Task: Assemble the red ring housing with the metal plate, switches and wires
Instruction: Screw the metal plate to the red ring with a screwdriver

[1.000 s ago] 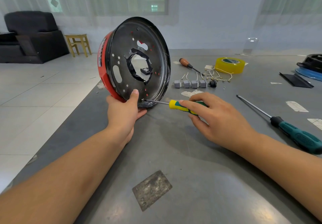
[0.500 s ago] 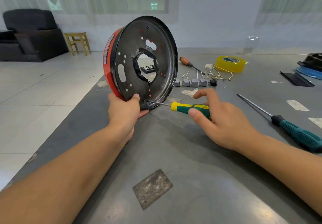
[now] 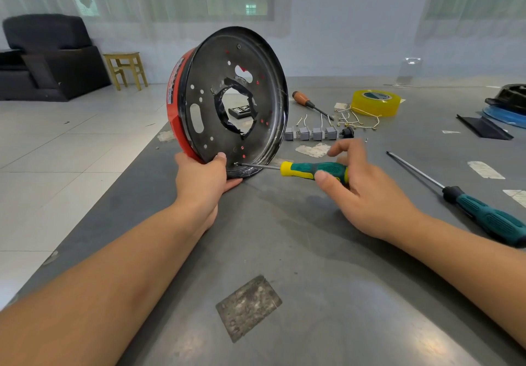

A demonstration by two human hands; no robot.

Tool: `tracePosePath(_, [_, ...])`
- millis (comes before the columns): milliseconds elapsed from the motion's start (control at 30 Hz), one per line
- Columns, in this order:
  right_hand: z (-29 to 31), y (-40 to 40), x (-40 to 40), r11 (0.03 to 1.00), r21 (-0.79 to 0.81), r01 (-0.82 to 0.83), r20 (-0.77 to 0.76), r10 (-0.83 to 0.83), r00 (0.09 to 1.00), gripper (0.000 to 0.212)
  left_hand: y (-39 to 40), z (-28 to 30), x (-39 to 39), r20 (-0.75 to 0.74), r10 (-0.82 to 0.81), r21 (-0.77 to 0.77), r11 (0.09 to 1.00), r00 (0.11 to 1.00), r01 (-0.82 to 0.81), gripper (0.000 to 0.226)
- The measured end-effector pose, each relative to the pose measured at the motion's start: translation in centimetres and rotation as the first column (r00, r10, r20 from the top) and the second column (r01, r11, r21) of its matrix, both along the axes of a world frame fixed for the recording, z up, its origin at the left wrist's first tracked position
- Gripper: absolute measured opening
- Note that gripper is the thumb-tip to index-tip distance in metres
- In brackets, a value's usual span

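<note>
The grey table carries the red ring housing on edge, the dark metal plate facing the camera. The left hand grips its lower rim. The right hand pinches a yellow-green screwdriver, tip at a screw. 4 grey switches sit just behind.

Bare bench lies open between the forearms. Beyond the right hand, grey switches, wires and tape roll crowd the way; a long screwdriver bars the right.
</note>
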State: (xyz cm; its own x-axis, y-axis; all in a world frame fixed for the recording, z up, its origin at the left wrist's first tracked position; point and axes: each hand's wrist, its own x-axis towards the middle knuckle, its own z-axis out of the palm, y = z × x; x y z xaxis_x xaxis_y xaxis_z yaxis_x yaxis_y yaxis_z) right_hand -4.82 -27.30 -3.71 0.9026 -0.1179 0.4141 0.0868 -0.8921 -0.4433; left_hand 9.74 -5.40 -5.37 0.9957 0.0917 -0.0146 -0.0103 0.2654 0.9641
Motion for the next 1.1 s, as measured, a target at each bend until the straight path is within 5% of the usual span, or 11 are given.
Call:
tracePosePath(167, [-0.2,-0.2,-0.1,0.999,-0.004,-0.042,0.028,0.043,0.999,0.028,0.0,0.2,-0.2,0.0,0.005,-0.001,1.0,1.0,-0.005,0.034])
tracePosePath(333, [-0.3,-0.1,0.3,0.995,-0.032,0.091,0.069,-0.089,0.994,0.059,0.0,0.3,-0.3,-0.008,-0.009,-0.001,1.0,1.0,0.009,0.037])
tracePosePath(600, [0.1,0.2,-0.3,0.998,-0.049,-0.047,0.069,0.05,0.996,0.024,0.1,0.4,-0.3,-0.027,-0.003,0.013,1.0,1.0,0.004,0.036])
tracePosePath(733, [0.1,-0.6,0.4,0.986,-0.069,0.149,-0.009,-0.15,0.989,0.066,0.1,0.3,-0.3,-0.015,-0.009,0.016,1.0,1.0,0.009,0.038])
tracePosePath(867, [0.0,-1.0,0.4,0.999,-0.016,0.049,-0.06,-0.05,0.997,0.05,0.1,0.2,-0.3,-0.023,-0.002,0.004,1.0,1.0,0.002,0.037])
tracePosePath(967, [0.4,-1.4,-0.1,0.988,-0.125,-0.089,-0.045,0.084,0.995,0.042,0.1,0.2,-0.3,-0.028,0.002,0.0,1.0,1.0,-0.002,0.035])
tracePosePath(1100, [0.4,-1.2,-0.1,0.992,-0.123,0.038,0.033,-0.035,0.999,0.057,0.1,0.1,-0.4,0.016,-0.011,0.033,0.999,1.0,0.01,0.032])
